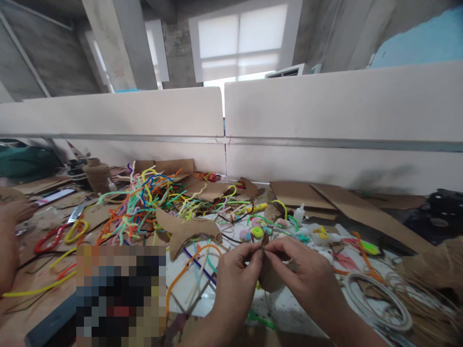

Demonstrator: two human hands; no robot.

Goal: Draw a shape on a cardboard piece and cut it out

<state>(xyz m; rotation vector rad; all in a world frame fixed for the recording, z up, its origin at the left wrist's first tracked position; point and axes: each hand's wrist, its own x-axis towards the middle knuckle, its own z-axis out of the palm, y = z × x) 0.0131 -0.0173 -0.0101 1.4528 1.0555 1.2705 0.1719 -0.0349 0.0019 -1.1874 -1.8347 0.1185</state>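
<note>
My left hand (237, 277) and my right hand (306, 270) meet in front of me, thumbs and fingertips pinched together. Between them is a small brown cardboard piece (272, 279), its lower part showing below the fingers. A thin strand of twine (266, 300) hangs down from it. My fingertips hide the exact spot they grip. Left of my hands lies a curved, pointed cardboard cutout (191, 229). Just beyond the fingertips are a yellow-green ring (257, 232) and fuzzy pompoms (245, 235).
A tangled heap of coloured pipe cleaners (144, 207) covers the left middle. Red-handled scissors (48, 241) lie farther left, near another person's arm (9, 231). A white glue bottle (299, 213), cardboard sheets (369, 212) and a pale coiled ring (379, 301) are rightward. White partitions (325, 111) stand behind.
</note>
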